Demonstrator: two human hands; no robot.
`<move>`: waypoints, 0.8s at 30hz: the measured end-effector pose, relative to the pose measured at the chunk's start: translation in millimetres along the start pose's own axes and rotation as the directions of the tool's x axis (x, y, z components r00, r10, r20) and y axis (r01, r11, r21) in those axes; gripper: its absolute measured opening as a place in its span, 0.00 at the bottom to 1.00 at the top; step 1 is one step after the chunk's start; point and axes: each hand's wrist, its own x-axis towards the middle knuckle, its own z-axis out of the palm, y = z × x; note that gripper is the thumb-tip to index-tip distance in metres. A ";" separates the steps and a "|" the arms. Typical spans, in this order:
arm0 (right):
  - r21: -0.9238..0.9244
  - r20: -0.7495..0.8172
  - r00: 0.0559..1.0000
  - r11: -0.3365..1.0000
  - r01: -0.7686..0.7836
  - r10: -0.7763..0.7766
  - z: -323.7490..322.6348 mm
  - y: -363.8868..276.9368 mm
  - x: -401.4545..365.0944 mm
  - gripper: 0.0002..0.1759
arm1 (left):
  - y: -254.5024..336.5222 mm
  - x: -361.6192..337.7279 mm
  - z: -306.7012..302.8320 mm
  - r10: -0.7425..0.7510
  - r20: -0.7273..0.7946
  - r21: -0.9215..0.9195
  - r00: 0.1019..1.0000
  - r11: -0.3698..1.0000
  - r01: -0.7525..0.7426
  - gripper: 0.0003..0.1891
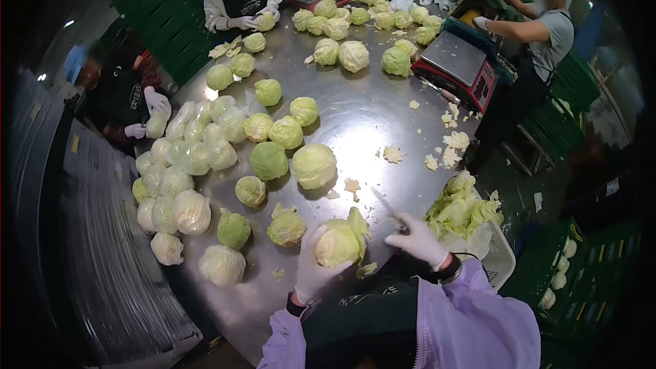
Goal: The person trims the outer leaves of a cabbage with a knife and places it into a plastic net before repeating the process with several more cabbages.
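My left hand [316, 270], in a white glove, is wrapped round the left side of a cabbage [335, 244]. A loose outer leaf [358, 225] sticks up from that cabbage's right side. To the right, my gloved right hand [422, 240] grips a knife [387, 205] whose blade points up and left over the steel table. The blade is apart from the cabbage. Close to my left hand lie a trimmed cabbage [286, 226], a green cabbage [234, 230] and a wrapped cabbage [222, 265]. A larger pale cabbage [314, 166] rests farther ahead.
Net-wrapped cabbages [188, 157] cluster at the table's left edge. A white basket [497, 253] of cut leaves stands at the right, below the table [362, 116]. A red scale [456, 61] sits at the right rim. Co-workers stand at the far left [109, 96], back [242, 0] and right [547, 34].
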 end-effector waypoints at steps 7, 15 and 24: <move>0.340 0.130 0.959 0.898 -0.280 0.250 3.5 -11.7 16.1 0.18 | 5.2 -5.7 -0.3 -0.320 0.178 -0.755 0.930 0.562 0.338 0.38; -0.737 -0.240 0.952 0.674 -0.053 -0.187 -81.1 75.6 -15.3 0.21 | -29.0 -8.0 26.3 -0.463 0.254 -0.524 0.849 0.672 0.523 0.27; 0.639 0.423 0.896 0.657 -0.400 0.134 51.2 64.3 14.2 0.34 | -8.4 -6.7 17.2 -0.447 0.494 -0.720 0.746 0.270 0.639 0.35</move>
